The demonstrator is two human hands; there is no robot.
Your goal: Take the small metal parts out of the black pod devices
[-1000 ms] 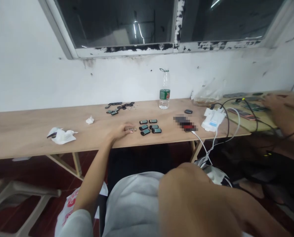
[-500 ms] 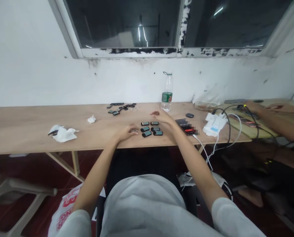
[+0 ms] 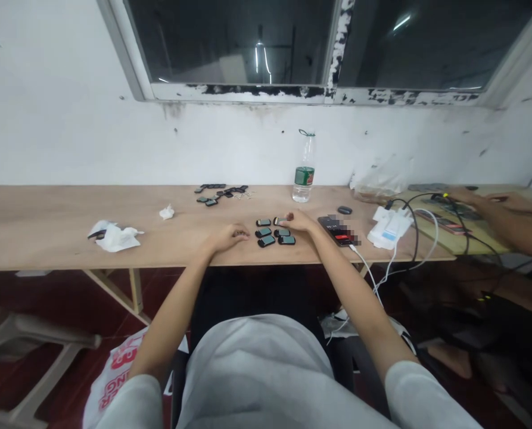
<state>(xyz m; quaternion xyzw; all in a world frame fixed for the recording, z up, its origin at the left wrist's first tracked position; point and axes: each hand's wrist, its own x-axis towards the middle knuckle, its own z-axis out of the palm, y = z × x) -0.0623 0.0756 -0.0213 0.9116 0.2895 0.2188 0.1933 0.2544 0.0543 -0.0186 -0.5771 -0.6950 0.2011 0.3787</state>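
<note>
Several small black pieces with grey-green flat faces lie in two columns on the table in front of me. My right hand is at the far right piece, with thumb and fingers closed at its right edge. Left of the columns, my left hand rests on the table with its fingers curled in. Something small seems to be inside those fingers, too small to make out. Farther back lies a loose pile of similar black pieces, beside small pale bits.
A water bottle stands near the wall. To the right are a phone, a small black object, a white power strip with cables and a plastic bag. Crumpled tissues lie left. Another person's arms reach in at right.
My right hand has come down and nearer, onto the far right black piece. My left hand stays beside the columns, fingers still curled. The view has shifted slightly.
</note>
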